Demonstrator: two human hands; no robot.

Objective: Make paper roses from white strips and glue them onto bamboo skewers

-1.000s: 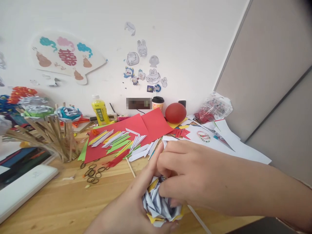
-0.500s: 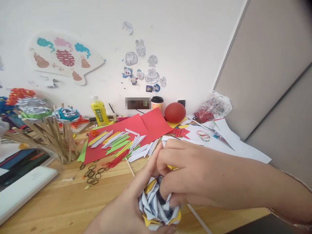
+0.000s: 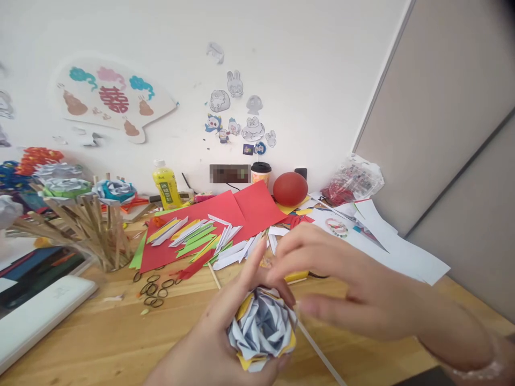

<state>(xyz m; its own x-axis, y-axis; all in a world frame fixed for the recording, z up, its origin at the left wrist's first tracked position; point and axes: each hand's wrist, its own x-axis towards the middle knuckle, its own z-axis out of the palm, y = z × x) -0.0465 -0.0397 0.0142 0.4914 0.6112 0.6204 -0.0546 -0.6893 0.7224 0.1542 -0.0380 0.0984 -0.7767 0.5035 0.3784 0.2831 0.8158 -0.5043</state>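
Note:
A folded paper flower (image 3: 263, 328), white with yellow edges, is at the lower middle, its petals facing up. My left hand (image 3: 225, 332) is wrapped round its left side and underside. Just right of and above the flower is my right hand (image 3: 341, 279), its thumb and fingers apart and nothing between them; its fingertips are near the flower's upper right edge. Behind the hands, folded strips in white, green and yellow (image 3: 197, 236) lie on red paper sheets (image 3: 257, 206).
On the left stand a container of wooden sticks (image 3: 108, 236) and finished paper flowers (image 3: 115, 190). Several black rubber bands (image 3: 153, 289) lie near a white case (image 3: 48, 316). A yellow bottle (image 3: 166, 186), a lidded cup (image 3: 260, 172) and a red balloon (image 3: 290, 188) are along the wall.
My right hand has come out of the flower's centre, moved up and right, and opened. The flower's middle is now uncovered. My left hand still holds it.

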